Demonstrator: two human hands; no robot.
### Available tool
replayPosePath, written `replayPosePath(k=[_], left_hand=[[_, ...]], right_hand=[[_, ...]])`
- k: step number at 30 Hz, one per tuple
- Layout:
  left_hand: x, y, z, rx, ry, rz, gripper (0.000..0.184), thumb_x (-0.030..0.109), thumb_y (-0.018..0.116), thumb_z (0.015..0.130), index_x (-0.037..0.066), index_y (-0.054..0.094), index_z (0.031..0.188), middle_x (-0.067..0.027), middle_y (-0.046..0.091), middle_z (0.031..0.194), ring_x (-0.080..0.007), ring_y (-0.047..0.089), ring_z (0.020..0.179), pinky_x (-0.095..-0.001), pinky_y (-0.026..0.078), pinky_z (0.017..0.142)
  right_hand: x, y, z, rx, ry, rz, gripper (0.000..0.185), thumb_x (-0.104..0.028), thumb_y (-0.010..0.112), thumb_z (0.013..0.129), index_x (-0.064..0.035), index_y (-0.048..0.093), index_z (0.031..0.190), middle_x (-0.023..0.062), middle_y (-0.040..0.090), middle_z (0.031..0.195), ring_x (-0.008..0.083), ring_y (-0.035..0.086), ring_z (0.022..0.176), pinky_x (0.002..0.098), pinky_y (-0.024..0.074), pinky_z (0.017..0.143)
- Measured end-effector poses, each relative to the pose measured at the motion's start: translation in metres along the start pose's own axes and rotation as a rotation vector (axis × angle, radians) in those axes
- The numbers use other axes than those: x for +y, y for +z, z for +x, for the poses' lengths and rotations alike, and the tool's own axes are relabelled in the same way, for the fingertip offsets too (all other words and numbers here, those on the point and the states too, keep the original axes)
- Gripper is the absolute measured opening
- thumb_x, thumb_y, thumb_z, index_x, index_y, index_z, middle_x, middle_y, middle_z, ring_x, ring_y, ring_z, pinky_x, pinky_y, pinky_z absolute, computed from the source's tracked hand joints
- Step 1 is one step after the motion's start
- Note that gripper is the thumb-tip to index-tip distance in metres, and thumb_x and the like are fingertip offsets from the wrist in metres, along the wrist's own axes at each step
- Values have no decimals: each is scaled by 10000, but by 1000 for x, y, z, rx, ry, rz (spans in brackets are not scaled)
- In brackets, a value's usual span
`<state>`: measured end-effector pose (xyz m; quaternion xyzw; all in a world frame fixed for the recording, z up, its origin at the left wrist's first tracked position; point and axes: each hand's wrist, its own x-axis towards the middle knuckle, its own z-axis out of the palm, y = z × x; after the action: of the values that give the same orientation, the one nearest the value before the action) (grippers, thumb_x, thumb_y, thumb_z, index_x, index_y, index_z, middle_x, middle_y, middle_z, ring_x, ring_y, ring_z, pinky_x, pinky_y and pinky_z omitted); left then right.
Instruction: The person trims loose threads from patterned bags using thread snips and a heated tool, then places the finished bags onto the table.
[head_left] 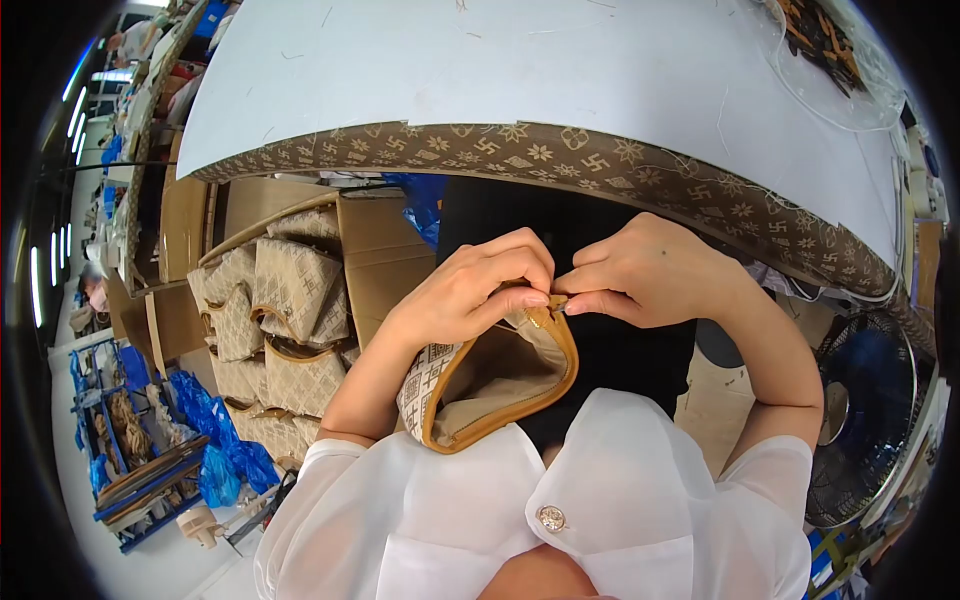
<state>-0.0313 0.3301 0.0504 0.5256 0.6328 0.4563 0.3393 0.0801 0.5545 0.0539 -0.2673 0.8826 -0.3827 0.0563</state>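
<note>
A patterned beige pouch (497, 385) with mustard-tan trim lies tilted against my front, its mouth gaping and its pale lining showing. My left hand (480, 285) pinches the top corner of its trimmed edge between thumb and fingers. Right beside it, my right hand (650, 275) has its thumb and forefinger closed on a small tan tab (557, 302) at that same corner. What exactly the right fingertips grip is partly covered by the fingers. Both hands are close together over my dark lap, below the table edge.
A white table (520, 60) with a brown patterned edge spans the front. On the left, a cardboard box (385, 260) holds several similar pouches (295, 285). A black fan (865, 420) stands at the right. Blue plastic bags (220, 450) lie by a rack at the far left.
</note>
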Motion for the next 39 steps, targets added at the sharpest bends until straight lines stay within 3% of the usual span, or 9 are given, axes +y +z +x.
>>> replayPosePath(k=[2,7,10,14,18,22,29,39], left_hand=[[-1,3,0,-15,0,-7,67,80,654,911,22,630,888,-89,605,924,-185,602,759,-295,497,661],[-4,2,0,52,-11,-41,126,111,633,922,4,675,870,-109,628,929,-183,605,752,-291,490,649],[-6,0,-1,103,-13,-81,176,131,627,918,-7,700,836,-120,641,923,-182,605,743,-285,482,634],[-11,-3,-2,76,14,-85,238,154,617,908,-20,714,778,-136,651,905,-180,605,712,-273,471,617],[-14,-2,0,70,5,-80,260,161,615,899,-20,705,735,-139,647,879,-164,599,689,-261,456,595],[-4,-3,3,47,-30,-25,211,124,649,873,-5,674,708,-124,646,880,-169,601,672,-270,456,578],[21,7,-4,24,-190,412,204,81,787,784,34,589,775,-64,629,957,-235,622,701,-330,505,599],[21,14,-3,79,-164,402,202,88,789,781,48,597,828,-59,592,1082,-238,650,800,-328,534,657]], right_hand=[[-1,-2,0,-62,5,-71,253,-333,599,955,-121,707,869,29,632,715,262,615,647,376,469,549],[7,-6,0,-169,10,-124,214,-320,610,948,-135,718,926,35,629,730,274,607,638,382,467,550],[12,-6,-7,97,28,57,246,-248,685,888,-164,697,1119,33,592,736,245,573,588,358,426,511],[5,-13,-17,96,102,-106,411,-197,723,836,-197,652,1241,35,572,757,224,578,600,342,436,506],[-5,-4,-23,80,18,-202,528,-161,744,798,-217,612,1305,19,542,743,194,577,607,326,448,502],[-7,6,-25,136,7,-242,511,-157,745,798,-209,622,1291,3,526,725,171,572,606,314,455,500],[-12,11,-26,206,56,-302,444,-151,735,807,-173,649,1242,-8,518,722,161,574,613,310,465,514],[-26,6,-28,161,55,-461,392,-157,672,815,-145,662,1207,-11,511,746,144,552,629,294,464,543]])
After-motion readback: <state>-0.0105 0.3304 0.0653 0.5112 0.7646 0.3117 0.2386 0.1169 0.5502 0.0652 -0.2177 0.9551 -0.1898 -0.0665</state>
